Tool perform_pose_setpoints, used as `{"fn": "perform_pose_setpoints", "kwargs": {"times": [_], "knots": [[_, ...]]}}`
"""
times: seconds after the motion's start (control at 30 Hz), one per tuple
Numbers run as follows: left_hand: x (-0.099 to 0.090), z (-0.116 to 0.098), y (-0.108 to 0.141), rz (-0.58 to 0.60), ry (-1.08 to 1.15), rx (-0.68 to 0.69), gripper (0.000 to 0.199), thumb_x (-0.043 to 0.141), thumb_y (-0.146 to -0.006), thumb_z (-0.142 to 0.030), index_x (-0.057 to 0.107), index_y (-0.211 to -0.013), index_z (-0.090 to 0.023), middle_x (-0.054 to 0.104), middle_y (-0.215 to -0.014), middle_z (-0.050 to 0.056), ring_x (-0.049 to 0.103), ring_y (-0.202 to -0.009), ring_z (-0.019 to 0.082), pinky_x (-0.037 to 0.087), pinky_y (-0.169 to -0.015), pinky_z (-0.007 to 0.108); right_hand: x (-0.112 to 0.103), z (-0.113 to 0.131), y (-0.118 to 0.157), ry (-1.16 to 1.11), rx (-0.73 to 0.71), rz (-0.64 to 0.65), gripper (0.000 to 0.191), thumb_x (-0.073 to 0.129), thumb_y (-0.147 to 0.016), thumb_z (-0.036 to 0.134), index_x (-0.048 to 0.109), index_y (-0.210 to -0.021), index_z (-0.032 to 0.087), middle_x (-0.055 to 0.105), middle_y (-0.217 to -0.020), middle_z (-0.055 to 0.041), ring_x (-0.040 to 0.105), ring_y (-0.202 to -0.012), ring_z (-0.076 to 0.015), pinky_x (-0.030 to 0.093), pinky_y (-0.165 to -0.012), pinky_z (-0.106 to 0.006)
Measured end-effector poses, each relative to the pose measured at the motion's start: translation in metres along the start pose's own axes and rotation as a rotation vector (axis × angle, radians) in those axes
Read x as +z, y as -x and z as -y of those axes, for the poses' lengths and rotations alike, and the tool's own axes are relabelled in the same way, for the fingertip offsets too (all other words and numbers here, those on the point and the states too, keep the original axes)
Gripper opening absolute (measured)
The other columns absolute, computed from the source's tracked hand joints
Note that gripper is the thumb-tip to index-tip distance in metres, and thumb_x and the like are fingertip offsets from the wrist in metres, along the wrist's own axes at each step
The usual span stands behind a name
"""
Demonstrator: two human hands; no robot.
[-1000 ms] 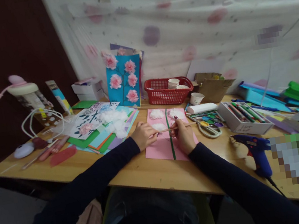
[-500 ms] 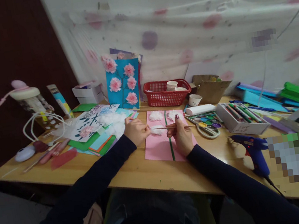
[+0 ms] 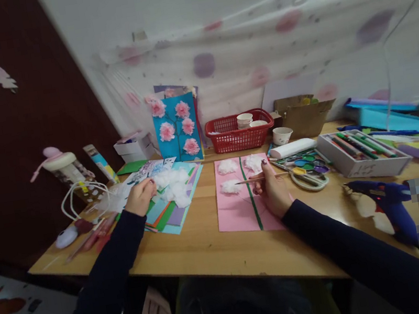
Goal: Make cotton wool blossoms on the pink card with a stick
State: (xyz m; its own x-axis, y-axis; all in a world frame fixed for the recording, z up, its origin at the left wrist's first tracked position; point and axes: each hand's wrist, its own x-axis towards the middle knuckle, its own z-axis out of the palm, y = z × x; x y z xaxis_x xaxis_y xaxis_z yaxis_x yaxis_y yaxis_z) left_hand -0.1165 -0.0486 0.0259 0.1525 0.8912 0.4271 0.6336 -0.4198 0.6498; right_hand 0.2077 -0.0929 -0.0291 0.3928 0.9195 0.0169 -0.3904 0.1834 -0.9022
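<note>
My right hand (image 3: pixel 272 189) grips a thin wooden stick (image 3: pixel 246 181), held level with its dark tip pointing left. Under it lies a pink sheet (image 3: pixel 232 214) with a dark green vertical stripe (image 3: pixel 254 204). Tufts of cotton wool (image 3: pixel 227 166) sit on the sheet's upper half, and the stick's tip is over the lower left tuft (image 3: pixel 232 187). Off to the left, my left hand (image 3: pixel 141 197) is closed, fingers pinched together, beside a loose heap of cotton wool (image 3: pixel 176 183) on coloured papers (image 3: pixel 175 218). Whatever is in that pinch cannot be made out.
A blue card with pink flowers (image 3: pixel 177 130) stands at the back beside a red basket (image 3: pixel 231 140) with paper cups. Scissors (image 3: pixel 311 181), a box of markers (image 3: pixel 365 164) and a blue glue gun (image 3: pixel 389 202) lie right. A bottle (image 3: pixel 63 167) stands left.
My left hand has moved left, from beside the stick's tip above the pink sheet to the cotton heap. My right hand still holds the stick over the sheet. The camera view has shifted.
</note>
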Motion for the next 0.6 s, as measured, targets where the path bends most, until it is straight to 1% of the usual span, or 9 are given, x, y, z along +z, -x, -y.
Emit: {"fn": "perform_pose_setpoints", "kwargs": {"times": [0.07,0.17,0.27,0.33,0.4,0.47,0.5,0.53,0.6], "knots": [[-0.018,0.012,-0.001,-0.027,-0.079,-0.048,0.027,0.038,-0.074,-0.033,0.035,-0.05,-0.02,0.038,-0.045,-0.003,0.038,-0.047,0.012,0.033,-0.052,0.025,0.001,0.001,0.0,-0.011,-0.003,-0.007,0.047,0.054,-0.077,0.058,0.058,-0.056,0.015,0.043,-0.034,0.0036,0.037,-0.03,-0.007,0.033,-0.033,-0.02],[-0.043,0.02,0.0,-0.036,-0.197,-0.148,0.031,0.04,-0.072,-0.031,0.041,-0.044,-0.019,0.046,-0.044,-0.001,0.043,-0.048,0.013,0.036,-0.054,0.025,0.001,0.002,0.0,-0.028,0.004,-0.003,0.047,0.055,-0.076,0.057,0.057,-0.057,0.015,0.043,-0.034,0.004,0.036,-0.029,-0.0066,0.032,-0.033,-0.02],[-0.057,0.024,0.001,-0.22,-0.425,-0.347,0.032,0.041,-0.073,-0.034,0.056,-0.05,-0.017,0.052,-0.046,0.002,0.05,-0.054,0.018,0.039,-0.058,0.029,0.001,0.001,0.0,-0.029,0.007,0.003,0.046,0.056,-0.076,0.057,0.058,-0.058,0.014,0.043,-0.034,0.0041,0.035,-0.03,-0.0062,0.033,-0.034,-0.02],[-0.057,0.026,0.001,-0.306,-0.549,-0.409,0.034,0.04,-0.077,-0.035,0.064,-0.062,-0.015,0.062,-0.06,0.005,0.056,-0.07,0.023,0.042,-0.067,0.033,0.001,0.0,-0.001,-0.032,0.003,0.006,0.046,0.056,-0.076,0.056,0.058,-0.058,0.014,0.043,-0.034,0.0041,0.035,-0.03,-0.0063,0.033,-0.034,-0.02],[-0.051,0.031,0.0,-0.311,-0.627,-0.348,0.031,0.046,-0.075,-0.032,0.069,-0.086,-0.015,0.066,-0.101,0.009,0.053,-0.101,0.03,0.04,-0.085,0.039,0.0,-0.001,-0.001,-0.04,0.009,0.011,0.045,0.056,-0.076,0.056,0.058,-0.058,0.014,0.043,-0.035,0.0042,0.035,-0.031,-0.0063,0.033,-0.035,-0.021],[-0.041,0.037,-0.001,-0.287,-0.665,-0.239,0.047,0.053,-0.069,-0.027,0.06,-0.115,-0.017,0.045,-0.136,0.01,0.034,-0.126,0.034,0.03,-0.1,0.046,0.0,-0.002,-0.002,-0.042,0.021,0.012,0.044,0.057,-0.076,0.054,0.059,-0.058,0.014,0.044,-0.035,0.0042,0.036,-0.031,-0.0063,0.033,-0.035,-0.021],[-0.036,0.04,-0.002,-0.271,-0.668,-0.2,0.055,0.055,-0.067,-0.026,0.055,-0.122,-0.018,0.038,-0.142,0.01,0.026,-0.13,0.035,0.025,-0.103,0.048,-0.001,-0.002,-0.002,-0.043,0.027,0.01,0.044,0.057,-0.077,0.054,0.059,-0.058,0.014,0.044,-0.036,0.0042,0.036,-0.031,-0.0063,0.033,-0.035,-0.021],[-0.031,0.044,-0.004,-0.242,-0.659,-0.171,0.055,0.055,-0.068,-0.026,0.055,-0.123,-0.02,0.038,-0.142,0.008,0.024,-0.131,0.036,0.021,-0.105,0.05,-0.001,-0.003,-0.002,-0.041,0.029,0.009,0.043,0.057,-0.077,0.053,0.059,-0.058,0.014,0.044,-0.036,0.0041,0.036,-0.031,-0.0064,0.033,-0.036,-0.021],[-0.023,0.052,-0.007,-0.151,-0.613,-0.136,0.04,0.054,-0.07,-0.027,0.064,-0.109,-0.025,0.053,-0.129,0.005,0.03,-0.128,0.034,0.02,-0.106,0.05,-0.001,-0.004,-0.003,-0.038,0.029,0.014,0.043,0.056,-0.077,0.053,0.059,-0.058,0.014,0.044,-0.035,0.0039,0.035,-0.031,-0.0064,0.033,-0.036,-0.021]]}}
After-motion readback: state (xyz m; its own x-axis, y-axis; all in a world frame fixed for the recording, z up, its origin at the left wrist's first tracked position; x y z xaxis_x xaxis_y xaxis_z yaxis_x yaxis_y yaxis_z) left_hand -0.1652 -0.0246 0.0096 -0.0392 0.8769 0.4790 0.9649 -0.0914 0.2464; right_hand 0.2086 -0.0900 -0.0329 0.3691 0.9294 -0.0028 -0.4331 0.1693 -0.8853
